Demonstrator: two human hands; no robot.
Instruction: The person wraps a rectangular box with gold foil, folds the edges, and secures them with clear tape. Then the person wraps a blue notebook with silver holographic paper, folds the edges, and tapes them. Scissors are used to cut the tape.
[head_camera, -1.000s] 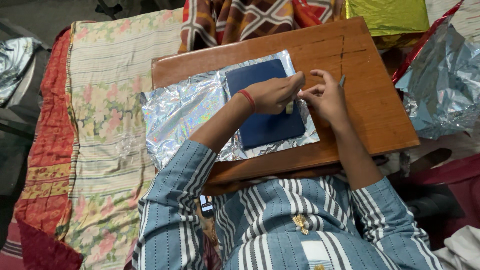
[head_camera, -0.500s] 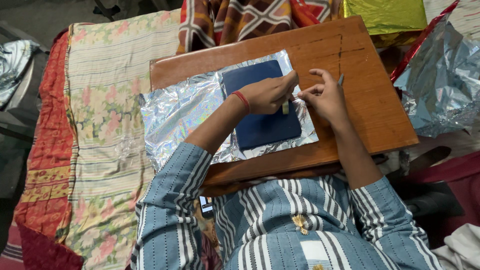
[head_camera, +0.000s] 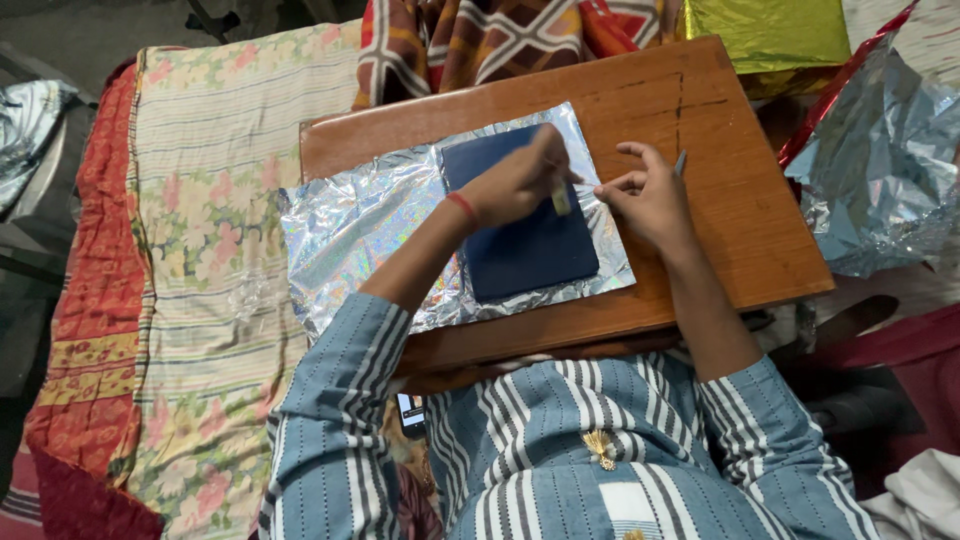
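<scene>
1. A dark blue flat book (head_camera: 530, 245) lay on a sheet of holographic silver foil (head_camera: 370, 225), toward the foil's right end, with foil showing past the book on every side.
2. The left hand (head_camera: 515, 185) hovered over the book's upper right part, blurred, its fingers curled round a small yellowish stick (head_camera: 560, 200) pinched near the fingertips; I could not tell whether the stick's tip touched the book.
3. The right hand (head_camera: 650, 200) rested just right of the book, at the foil's right edge, fingers loosely bent and half open, index finger pointing toward the left hand. A thin grey object (head_camera: 681, 161) stuck up behind its fingers; whether the hand gripped it I could not tell.
4. The foil lay on a brown wooden worktop (head_camera: 740, 230), its left end hanging beyond the worktop's left edge over a floral striped cloth (head_camera: 200, 200).
5. Right of the worktop sat crumpled silver foil (head_camera: 880, 170); beyond its far right corner lay a gold wrapped parcel (head_camera: 770, 30).
</scene>
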